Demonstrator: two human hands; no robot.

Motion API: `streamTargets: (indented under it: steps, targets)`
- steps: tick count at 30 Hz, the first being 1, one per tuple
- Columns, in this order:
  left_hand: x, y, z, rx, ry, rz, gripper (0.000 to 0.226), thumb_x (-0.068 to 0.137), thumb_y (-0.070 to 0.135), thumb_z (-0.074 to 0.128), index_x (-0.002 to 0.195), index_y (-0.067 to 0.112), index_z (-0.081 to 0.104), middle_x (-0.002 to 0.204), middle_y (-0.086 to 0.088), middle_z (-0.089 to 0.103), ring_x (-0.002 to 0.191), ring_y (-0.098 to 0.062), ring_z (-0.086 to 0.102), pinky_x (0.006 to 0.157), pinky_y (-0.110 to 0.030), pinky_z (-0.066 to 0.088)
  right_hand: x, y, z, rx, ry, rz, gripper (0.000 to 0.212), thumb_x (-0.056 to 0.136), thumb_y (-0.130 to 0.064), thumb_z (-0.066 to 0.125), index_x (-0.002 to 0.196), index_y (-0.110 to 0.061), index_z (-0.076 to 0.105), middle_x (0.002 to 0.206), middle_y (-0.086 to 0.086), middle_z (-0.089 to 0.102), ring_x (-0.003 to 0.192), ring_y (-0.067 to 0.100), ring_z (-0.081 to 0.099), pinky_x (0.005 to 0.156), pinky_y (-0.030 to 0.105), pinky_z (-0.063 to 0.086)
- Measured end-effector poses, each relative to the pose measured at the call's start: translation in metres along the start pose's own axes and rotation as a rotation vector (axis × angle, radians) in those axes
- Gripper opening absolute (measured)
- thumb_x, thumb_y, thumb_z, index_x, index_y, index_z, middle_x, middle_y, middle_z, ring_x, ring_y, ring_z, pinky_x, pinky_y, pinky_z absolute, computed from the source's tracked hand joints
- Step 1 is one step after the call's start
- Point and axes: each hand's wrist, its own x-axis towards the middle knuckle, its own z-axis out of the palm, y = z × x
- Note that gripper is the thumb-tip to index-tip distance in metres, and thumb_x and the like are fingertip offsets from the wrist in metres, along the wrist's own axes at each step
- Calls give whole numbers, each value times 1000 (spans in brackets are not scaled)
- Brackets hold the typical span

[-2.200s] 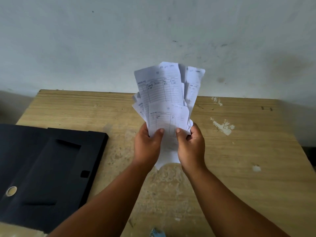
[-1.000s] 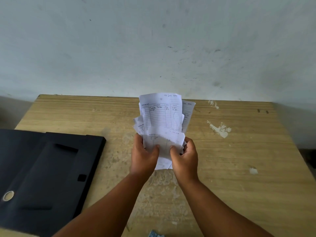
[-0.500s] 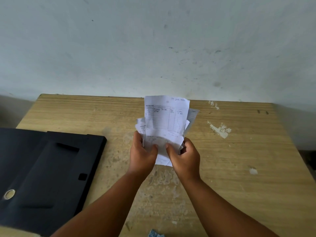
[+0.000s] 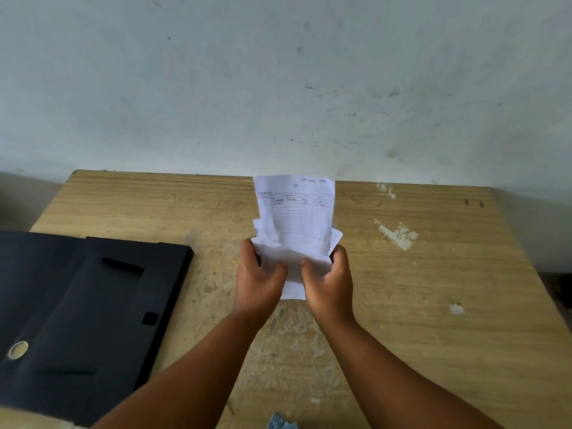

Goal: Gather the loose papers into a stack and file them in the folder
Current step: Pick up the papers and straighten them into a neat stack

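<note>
A bunch of white papers (image 4: 295,215), printed with ruled forms and some handwriting, stands upright above the middle of the wooden table (image 4: 433,289). My left hand (image 4: 258,278) grips its lower left edge and my right hand (image 4: 329,281) grips its lower right edge, thumbs on the front sheet. The sheets are roughly squared, with a few corners sticking out at the sides and the bottom. A black folder (image 4: 83,308) lies flat on the table to the left, apart from my hands.
A pale wall rises right behind the table's far edge. White paint blotches (image 4: 397,235) mark the tabletop at the right. A metal ring (image 4: 18,349) sits on the folder near its left end. A blue scrap (image 4: 283,422) shows at the bottom edge.
The papers were fanned out and held higher. Both hands have lowered them towards the table and drawn the sheets together into a tighter, more even bunch.
</note>
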Motion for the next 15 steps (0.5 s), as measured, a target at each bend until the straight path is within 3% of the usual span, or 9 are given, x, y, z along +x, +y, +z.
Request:
streamTargets:
  steps: [4,9,11,15]
  targets:
    - [-4,-5,-3,-11,-23,-50,37,84,-4,65,108,21,52,106,-3,66,96,-12,67,75,-27,59,-2,5,2,-9,-21,37,33,82,-22,66,112,-21,54,104,-4,68,93,17,68,80,43,60]
    - [-2,-7,-1,65,-16,-64,30,86,-2,58,101,24,52,100,-7,65,94,-26,66,78,-46,61,-4,6,0,-31,-31,17,30,89,-14,65,116,-21,54,103,-7,68,89,9,68,71,31,56]
    - [-2,-5,0,56,-10,-41,30,88,-2,60,103,23,52,100,-6,66,92,-22,67,78,-43,61,-5,3,-2,-7,-7,2,27,89,-13,65,113,-21,55,99,-9,69,84,5,67,67,25,53]
    - [-3,-2,0,-18,-26,-36,30,83,1,65,105,13,50,104,-13,66,94,-24,67,74,-37,59,-4,1,-2,36,-6,13,32,85,-15,69,113,-18,55,102,-4,70,89,12,69,72,29,56]
